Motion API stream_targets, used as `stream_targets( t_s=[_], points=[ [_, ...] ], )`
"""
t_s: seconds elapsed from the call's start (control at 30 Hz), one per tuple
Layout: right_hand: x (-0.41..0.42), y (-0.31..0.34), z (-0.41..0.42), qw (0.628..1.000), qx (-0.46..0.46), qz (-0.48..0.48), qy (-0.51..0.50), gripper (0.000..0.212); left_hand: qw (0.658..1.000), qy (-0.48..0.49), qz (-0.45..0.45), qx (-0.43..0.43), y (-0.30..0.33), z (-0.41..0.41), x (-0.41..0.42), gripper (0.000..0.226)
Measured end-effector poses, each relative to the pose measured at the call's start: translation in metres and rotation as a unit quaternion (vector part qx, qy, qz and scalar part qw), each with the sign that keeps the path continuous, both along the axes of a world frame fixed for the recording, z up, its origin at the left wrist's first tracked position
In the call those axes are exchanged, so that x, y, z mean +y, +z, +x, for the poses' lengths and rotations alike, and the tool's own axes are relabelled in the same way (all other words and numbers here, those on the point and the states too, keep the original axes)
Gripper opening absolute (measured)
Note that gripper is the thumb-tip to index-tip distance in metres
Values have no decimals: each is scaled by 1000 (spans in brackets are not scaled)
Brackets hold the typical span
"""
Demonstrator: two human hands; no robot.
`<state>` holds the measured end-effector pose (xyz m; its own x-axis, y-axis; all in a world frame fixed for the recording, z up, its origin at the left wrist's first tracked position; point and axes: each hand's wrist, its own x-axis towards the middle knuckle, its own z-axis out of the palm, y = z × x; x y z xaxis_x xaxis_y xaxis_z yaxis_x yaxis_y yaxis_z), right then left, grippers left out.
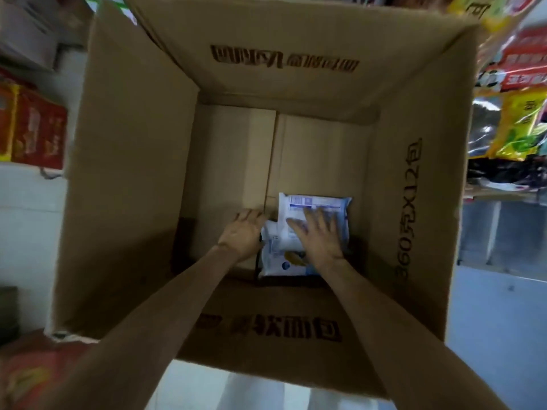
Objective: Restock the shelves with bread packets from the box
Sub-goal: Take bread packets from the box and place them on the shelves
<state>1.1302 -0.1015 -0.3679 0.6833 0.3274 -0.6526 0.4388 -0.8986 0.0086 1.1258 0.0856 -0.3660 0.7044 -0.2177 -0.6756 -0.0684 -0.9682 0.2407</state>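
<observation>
I look straight down into a deep brown cardboard box [133,173] with its flaps open. Two white-and-blue bread packets lie at the bottom, near side: the upper packet [313,202] overlaps the lower packet [281,261]. My right hand [318,235] lies flat on the upper packet with fingers spread. My left hand [244,232] is at the left edge of the lower packet, fingers curled down beside it; whether it grips the packet is not visible.
Red and yellow cartons [32,128] stand at the left. Shelves with hanging yellow and red snack bags [518,125] are at the right. A red sack [26,371] lies at the lower left. Pale floor [497,321] surrounds the box.
</observation>
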Motion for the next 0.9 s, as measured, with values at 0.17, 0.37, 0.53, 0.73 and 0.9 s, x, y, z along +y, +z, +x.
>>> stream_targets(
  t_s=[0.17, 0.37, 0.53, 0.73, 0.9],
  points=[
    [-4, -23, 7, 999, 18, 7, 43, 87, 997, -64, 36, -19, -24, 5, -4, 52],
    [-13, -5, 25, 990, -57, 57, 119, 91, 995, -82, 20, -56, -28, 8, 8, 33],
    [-16, 11, 48, 969, -211, 130, 9, 74, 981, -37, -79, -171, -5, 10, 11, 25],
    [-18, 31, 80, 977, -166, 22, -132, 27, 954, 171, -169, -180, 27, 17, 21, 35],
    [-13, 99, 99, 971, -121, 51, -198, 29, 927, 216, -180, -248, 69, 23, 34, 25]
  ],
)
